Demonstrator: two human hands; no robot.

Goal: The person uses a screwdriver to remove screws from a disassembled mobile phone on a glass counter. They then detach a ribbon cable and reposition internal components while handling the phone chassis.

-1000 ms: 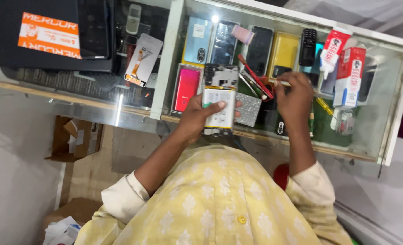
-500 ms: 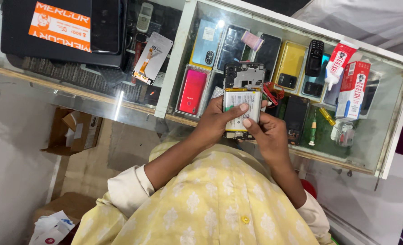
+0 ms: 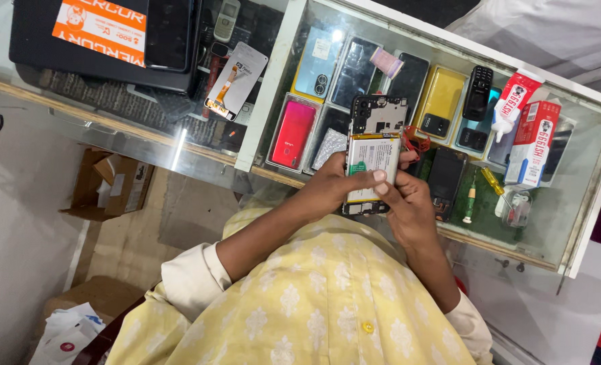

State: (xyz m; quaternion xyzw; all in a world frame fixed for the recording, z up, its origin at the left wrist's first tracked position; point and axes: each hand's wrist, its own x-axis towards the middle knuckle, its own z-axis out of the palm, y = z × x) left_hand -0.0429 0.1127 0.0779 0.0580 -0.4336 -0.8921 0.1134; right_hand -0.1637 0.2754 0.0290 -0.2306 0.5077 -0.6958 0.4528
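Both hands — the left hand (image 3: 327,189) and the right hand (image 3: 409,206) — are clamping an opened phone (image 3: 371,155) over the glass-topped desk's (image 3: 584,223) near edge — its battery showing.

A phone repair shop: a glass worktop (image 3: 179,145) covers a display case of phones (image 3: 294,132), glue tubes (image 3: 513,101) and a screwdriver (image 3: 471,199); an opened phone (image 3: 373,145) shows its battery.

One opened phone (image 3: 371,152), two glue tubes (image 3: 513,101), two screwdrivers (image 3: 471,196).
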